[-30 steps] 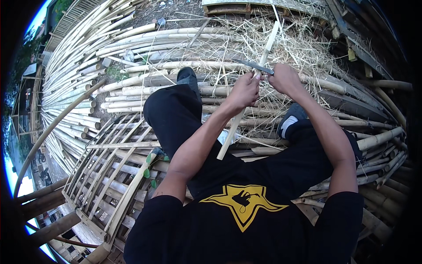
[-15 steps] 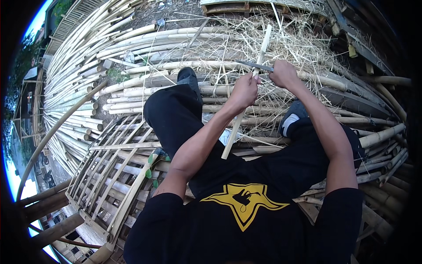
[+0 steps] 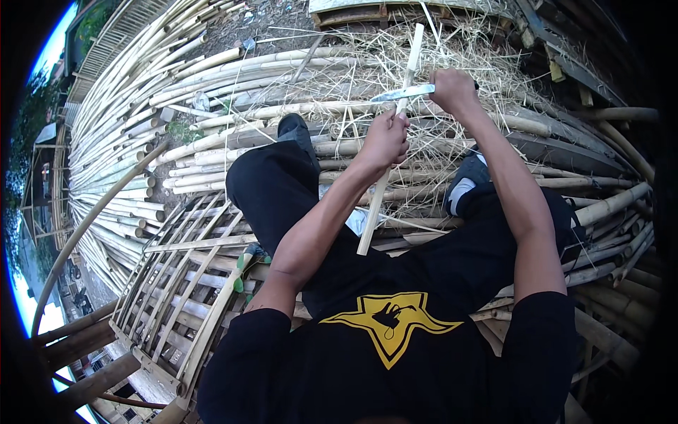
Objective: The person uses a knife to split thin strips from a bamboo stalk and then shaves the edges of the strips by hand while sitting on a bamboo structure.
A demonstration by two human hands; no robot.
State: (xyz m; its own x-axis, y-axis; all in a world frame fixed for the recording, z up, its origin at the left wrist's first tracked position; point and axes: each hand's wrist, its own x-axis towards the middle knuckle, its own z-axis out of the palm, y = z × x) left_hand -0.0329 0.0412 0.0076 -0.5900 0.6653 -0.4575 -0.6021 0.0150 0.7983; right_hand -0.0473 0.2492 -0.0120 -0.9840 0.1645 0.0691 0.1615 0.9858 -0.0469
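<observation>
A long, pale bamboo strip (image 3: 375, 215) runs from close to my lap up and away over the shavings. My left hand (image 3: 385, 141) is closed around its middle. In my right hand (image 3: 453, 92) is a knife (image 3: 406, 92), gripped by the handle, which my fingers mostly cover. Its bright blade points left and crosses the strip just beyond my left hand, with the flat side showing. Whether the edge bites into the bamboo, I cannot tell.
Thin bamboo shavings (image 3: 452, 60) lie heaped past my hands. Bamboo poles (image 3: 233, 92) cover the ground to the left and beneath my legs. A slatted bamboo frame (image 3: 185, 283) stands at my left, and a wooden pallet (image 3: 417, 10) lies at the far side.
My right hand and the knife have moved farther away along the strip. The blade has turned to show its flat. The strip and my left hand have shifted slightly left.
</observation>
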